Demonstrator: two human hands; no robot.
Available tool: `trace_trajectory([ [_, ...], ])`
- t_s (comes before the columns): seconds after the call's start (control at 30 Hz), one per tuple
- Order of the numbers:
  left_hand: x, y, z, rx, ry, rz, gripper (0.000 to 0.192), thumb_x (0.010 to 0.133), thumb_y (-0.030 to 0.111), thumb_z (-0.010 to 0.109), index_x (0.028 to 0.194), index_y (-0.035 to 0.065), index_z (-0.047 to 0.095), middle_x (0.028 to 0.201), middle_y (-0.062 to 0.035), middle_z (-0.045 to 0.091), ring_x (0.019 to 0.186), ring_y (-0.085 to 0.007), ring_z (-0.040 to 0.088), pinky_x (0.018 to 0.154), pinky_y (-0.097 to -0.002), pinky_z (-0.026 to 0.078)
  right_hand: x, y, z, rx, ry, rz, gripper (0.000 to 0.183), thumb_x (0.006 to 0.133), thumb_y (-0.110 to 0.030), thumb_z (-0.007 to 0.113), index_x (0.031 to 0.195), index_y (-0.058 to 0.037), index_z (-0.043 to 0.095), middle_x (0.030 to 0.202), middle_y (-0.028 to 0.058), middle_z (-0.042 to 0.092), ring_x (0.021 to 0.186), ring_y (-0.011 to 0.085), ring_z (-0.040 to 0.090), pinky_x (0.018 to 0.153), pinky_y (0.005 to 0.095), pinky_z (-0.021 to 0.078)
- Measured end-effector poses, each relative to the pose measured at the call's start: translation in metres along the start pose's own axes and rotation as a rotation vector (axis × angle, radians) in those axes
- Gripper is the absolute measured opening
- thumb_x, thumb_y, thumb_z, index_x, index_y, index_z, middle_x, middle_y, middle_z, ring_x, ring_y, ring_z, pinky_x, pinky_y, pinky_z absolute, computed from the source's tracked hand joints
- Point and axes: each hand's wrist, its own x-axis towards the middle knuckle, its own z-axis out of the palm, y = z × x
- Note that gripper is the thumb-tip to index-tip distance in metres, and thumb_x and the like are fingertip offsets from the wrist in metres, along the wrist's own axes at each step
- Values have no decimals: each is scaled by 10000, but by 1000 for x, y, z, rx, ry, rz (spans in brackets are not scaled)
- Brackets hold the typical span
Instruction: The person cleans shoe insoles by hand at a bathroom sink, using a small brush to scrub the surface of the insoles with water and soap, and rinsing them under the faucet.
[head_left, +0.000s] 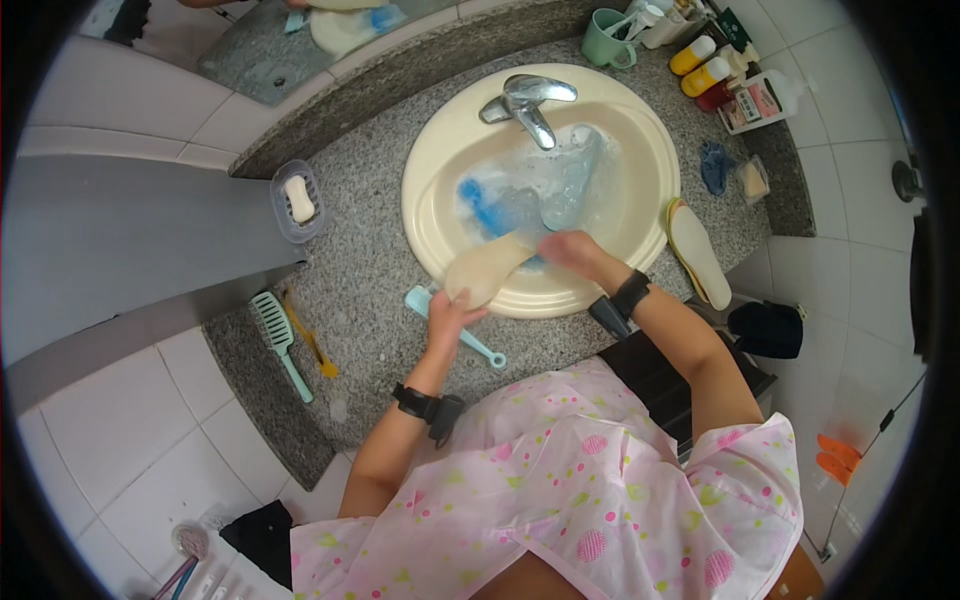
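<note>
My left hand (450, 319) grips the broad end of a cream-coloured shoe insole (484, 274), which slants over the front rim of a cream washbasin (427, 120). At the insole's narrow end is my right hand (576, 253), blurred, its fingers curled; whether they grip the insole is not clear. Soapy water fills the basin below. A translucent bluish insole-shaped piece (574, 180) lies in the suds, and a bright blue thing (480, 202), partly under foam, is left of it. Behind my left hand a light-blue scrubbing brush (480, 349) rests on the counter.
A chrome faucet (529, 105) rises at the basin's back. More insoles (697, 255) lean on its right rim. Bottles (705, 75) and a green mug (606, 41) crowd the back right. At left are a soap dish (279, 217) and a green hairbrush (279, 330) on the granite counter (352, 247).
</note>
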Motion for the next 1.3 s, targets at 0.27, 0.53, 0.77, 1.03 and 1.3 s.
trace_trajectory([
  [0.27,6,9,13,-12,-93,-33,371,994,122,379,1295,-95,376,1150,-246,586,973,-320,658,744,-325,600,-48,-9,45,151,-329,20,338,976,-225,432,1121,41,583,1110,140,623,1005,236,607,917,362,485],
  [0.53,11,13,19,31,-118,-52,358,993,104,369,1298,-82,370,1162,-253,575,960,-331,660,744,-326,599,12,15,-18,64,135,7,283,941,-193,461,1070,17,600,978,117,615,893,216,586,787,353,481],
  [0.77,15,9,15,26,-111,-68,362,989,85,359,1316,-69,360,1195,-239,559,977,-332,654,781,-343,592,-59,-28,48,137,-317,4,280,949,-188,461,1084,3,614,1077,90,637,944,188,620,806,295,504],
  [1.03,20,8,14,-39,-116,-30,351,975,58,372,1307,-55,375,1170,-217,566,945,-336,659,729,-343,596,-116,-5,85,-903,-46,-849,203,822,-225,598,862,-29,635,746,185,625,736,317,632,642,397,497],
  [1.3,24,9,8,55,-135,-15,368,972,56,376,1312,-82,354,1175,-235,571,969,-335,658,773,-336,596,-129,30,140,-1381,-294,-944,372,801,-211,632,1070,23,528,740,159,633,656,333,647,565,425,517],
])
